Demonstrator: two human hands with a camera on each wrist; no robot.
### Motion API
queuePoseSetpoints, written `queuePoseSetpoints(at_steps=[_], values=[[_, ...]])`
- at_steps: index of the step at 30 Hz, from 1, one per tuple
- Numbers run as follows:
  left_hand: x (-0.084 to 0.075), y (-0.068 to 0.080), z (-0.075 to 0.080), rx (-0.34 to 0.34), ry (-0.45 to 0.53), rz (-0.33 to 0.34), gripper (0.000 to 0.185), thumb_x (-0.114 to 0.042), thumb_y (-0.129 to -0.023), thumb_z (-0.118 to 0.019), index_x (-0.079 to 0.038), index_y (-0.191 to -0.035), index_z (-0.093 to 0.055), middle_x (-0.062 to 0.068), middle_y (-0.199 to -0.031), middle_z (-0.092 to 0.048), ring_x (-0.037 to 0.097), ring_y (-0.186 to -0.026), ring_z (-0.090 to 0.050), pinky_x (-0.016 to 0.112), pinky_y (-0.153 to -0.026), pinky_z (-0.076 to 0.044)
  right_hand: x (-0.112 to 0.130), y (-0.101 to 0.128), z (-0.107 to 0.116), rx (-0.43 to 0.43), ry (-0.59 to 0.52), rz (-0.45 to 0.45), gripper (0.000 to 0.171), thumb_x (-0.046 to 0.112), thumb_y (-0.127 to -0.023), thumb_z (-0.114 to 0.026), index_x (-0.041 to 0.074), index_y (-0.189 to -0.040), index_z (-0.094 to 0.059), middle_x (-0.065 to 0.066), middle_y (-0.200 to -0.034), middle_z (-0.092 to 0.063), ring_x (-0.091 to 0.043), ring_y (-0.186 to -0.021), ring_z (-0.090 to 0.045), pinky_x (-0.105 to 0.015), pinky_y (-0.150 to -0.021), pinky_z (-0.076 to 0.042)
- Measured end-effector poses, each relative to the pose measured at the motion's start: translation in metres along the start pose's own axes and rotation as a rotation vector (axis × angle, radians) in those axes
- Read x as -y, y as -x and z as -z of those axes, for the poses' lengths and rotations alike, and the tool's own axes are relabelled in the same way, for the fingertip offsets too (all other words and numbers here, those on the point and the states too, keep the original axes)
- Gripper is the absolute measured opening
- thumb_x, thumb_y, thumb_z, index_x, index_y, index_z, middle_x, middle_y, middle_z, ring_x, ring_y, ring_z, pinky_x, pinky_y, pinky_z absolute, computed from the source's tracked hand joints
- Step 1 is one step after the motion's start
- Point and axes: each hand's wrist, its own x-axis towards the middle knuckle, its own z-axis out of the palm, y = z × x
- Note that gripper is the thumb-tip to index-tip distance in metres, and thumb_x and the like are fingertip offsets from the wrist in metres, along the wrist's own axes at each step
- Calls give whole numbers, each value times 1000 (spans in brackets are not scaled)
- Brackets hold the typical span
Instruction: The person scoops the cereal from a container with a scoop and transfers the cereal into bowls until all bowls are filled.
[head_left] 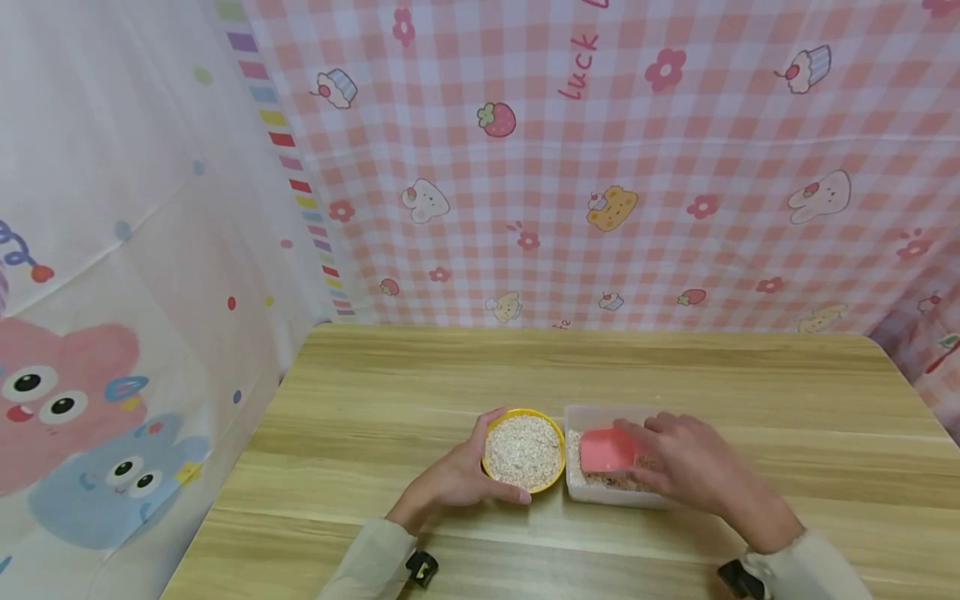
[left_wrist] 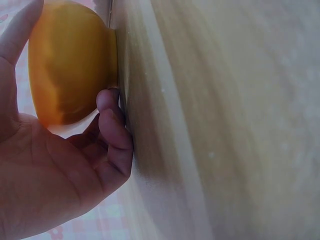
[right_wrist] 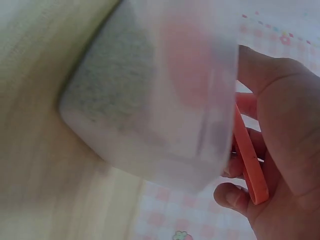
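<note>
My left hand [head_left: 460,477] holds a round yellow bowl [left_wrist: 70,60], thumb along its near side and fingers reaching round the far side. The bowl stands on the table, filled near its rim with pale flakes like rolled oats [head_left: 523,452]. To its right sits a translucent plastic box [head_left: 618,497]. In my right hand [head_left: 693,460] is a pink scoop [head_left: 606,451], its blade inside the box over pale and brownish grain. The right wrist view shows fingers curled round the scoop's orange-pink handle [right_wrist: 248,162] beyond the box wall.
The wood-grain table [head_left: 405,367] extends around the bowl and box. A pink checked cloth [head_left: 525,167] hangs along its back edge, and a white cartoon-printed cloth [head_left: 172,250] on the left. Black wrist mounts [head_left: 422,568] sit on both sleeves.
</note>
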Motion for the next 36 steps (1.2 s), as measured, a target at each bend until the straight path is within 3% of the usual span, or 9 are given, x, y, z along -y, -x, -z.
queuePoseSetpoints(at_steps=[6,15,24,31,33,36], values=[[0,0,-1,4,0,5,118,-41,-67,-92,-32,-155,-14,19,-144,-47,31,-131,-46,57,-109,-34,0,0,-7,71,-30,-43,54,40,-81,-80,14,-126,-66,-5,-97,-70,-24,-89,-64,-47,-79,-51],[0,0,-1,6,5,-5,117,-38,-67,-92,-32,-155,-14,18,-143,-48,31,-130,-46,57,-109,-34,-3,2,-14,70,-99,-73,51,41,-84,-76,16,-128,-66,0,-100,-71,-20,-90,-57,-35,-72,-32],[2,-2,-1,8,-7,-47,119,-35,-68,-92,-25,-157,-14,15,-146,-45,30,-131,-45,55,-110,-33,-5,5,-14,90,-180,-113,51,38,-86,-75,16,-131,-65,0,-106,-71,-20,-94,-54,-36,-73,-27],[1,0,2,7,-1,-75,117,-37,-72,-90,-20,-158,-13,14,-150,-41,29,-135,-42,54,-112,-30,-5,8,-13,50,-191,-121,49,36,-85,-77,15,-128,-67,2,-103,-66,-19,-97,-52,-38,-77,-29],[0,0,6,2,13,-69,112,-36,-76,-87,-19,-158,-14,16,-146,-44,28,-131,-46,51,-110,-35,-6,9,-12,20,-192,-115,49,36,-85,-77,15,-128,-67,2,-104,-66,-19,-98,-52,-39,-78,-30],[-1,1,13,-28,-7,-60,98,-38,-82,-81,-19,-157,-21,14,-138,-51,24,-115,-55,44,-96,-47,-7,12,-9,-78,-190,-76,48,30,-83,-80,13,-127,-68,1,-105,-66,-20,-100,-54,-41,-81,-33]])
